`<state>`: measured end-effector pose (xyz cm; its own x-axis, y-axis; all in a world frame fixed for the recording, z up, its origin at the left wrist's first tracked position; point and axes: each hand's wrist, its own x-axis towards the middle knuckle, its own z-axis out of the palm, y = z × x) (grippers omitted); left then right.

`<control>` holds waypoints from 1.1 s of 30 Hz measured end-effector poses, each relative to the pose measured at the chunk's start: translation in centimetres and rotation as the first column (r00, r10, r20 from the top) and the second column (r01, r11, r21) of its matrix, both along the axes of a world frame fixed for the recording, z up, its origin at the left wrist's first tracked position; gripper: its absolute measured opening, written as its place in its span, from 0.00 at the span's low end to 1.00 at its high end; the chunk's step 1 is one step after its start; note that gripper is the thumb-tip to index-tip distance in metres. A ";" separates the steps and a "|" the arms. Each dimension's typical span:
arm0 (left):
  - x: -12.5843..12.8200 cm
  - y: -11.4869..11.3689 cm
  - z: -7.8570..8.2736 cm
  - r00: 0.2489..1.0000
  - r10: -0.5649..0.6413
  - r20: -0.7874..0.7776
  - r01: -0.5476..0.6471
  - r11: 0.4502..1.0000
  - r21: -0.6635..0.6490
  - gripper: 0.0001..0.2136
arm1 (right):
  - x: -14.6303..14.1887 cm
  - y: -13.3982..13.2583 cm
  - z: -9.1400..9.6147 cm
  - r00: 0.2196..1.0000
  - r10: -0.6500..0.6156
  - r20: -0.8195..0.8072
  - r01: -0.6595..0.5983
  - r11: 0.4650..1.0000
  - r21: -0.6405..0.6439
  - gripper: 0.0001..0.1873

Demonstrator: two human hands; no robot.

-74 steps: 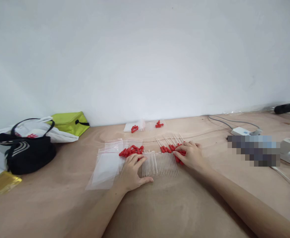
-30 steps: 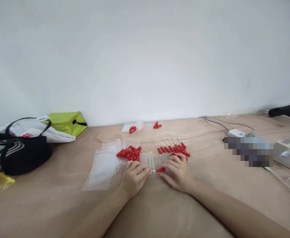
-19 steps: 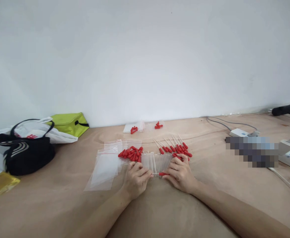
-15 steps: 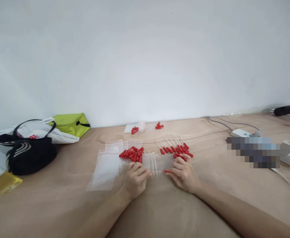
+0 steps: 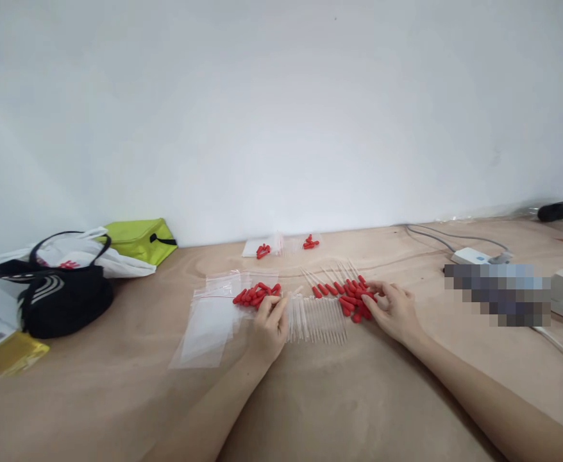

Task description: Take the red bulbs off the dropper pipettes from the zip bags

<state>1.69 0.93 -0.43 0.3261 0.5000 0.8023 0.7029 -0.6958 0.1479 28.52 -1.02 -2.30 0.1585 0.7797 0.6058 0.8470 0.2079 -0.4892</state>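
Observation:
My left hand (image 5: 269, 326) is closed in a pinch at the left end of a row of clear glass dropper tubes (image 5: 327, 319). One slanted tube (image 5: 295, 292) sticks out from its fingertips. Thumb and fingers of my right hand (image 5: 395, 313) close around a red rubber bulb at the right side of a heap of red bulbs (image 5: 351, 305). Behind this heap, several droppers (image 5: 327, 290) with red bulbs fitted lie fanned out, thin tips pointing away. A second pile of red bulbs (image 5: 255, 294) lies just beyond my left hand, partly covered by it.
Clear zip bags (image 5: 207, 327) lie flat on the left. Two small bagged sets with red bulbs (image 5: 263, 251) rest by the wall. Black bag (image 5: 67, 305) and lime-green bag (image 5: 132, 237) stand far left; a power strip (image 5: 471, 256) with cables is at right.
My right hand has moved right and back from the tubes to the bulb heap, uncovering it. My left hand has lifted slightly and its tube now points up and right.

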 end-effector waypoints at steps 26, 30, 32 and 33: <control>1.5 -1.3 0.6 0.963 -0.194 -0.187 0.157 0.968 -0.197 0.25 | 1.1 0.0 0.2 0.992 0.056 0.114 -0.051 0.998 -0.044 0.22; -0.2 -2.0 1.0 0.967 -0.152 -0.204 0.115 0.976 -0.182 0.21 | 1.0 0.3 0.2 0.996 0.048 0.075 -0.046 0.999 -0.020 0.20; -1.3 -2.1 1.0 0.970 -0.136 -0.203 0.099 0.978 -0.182 0.18 | 0.6 0.6 0.5 0.998 0.021 0.066 -0.021 1.000 0.002 0.18; -1.8 -2.1 1.0 0.972 -0.126 -0.200 0.090 0.979 -0.183 0.17 | 0.2 0.8 0.7 0.997 0.012 0.073 -0.013 1.000 0.013 0.17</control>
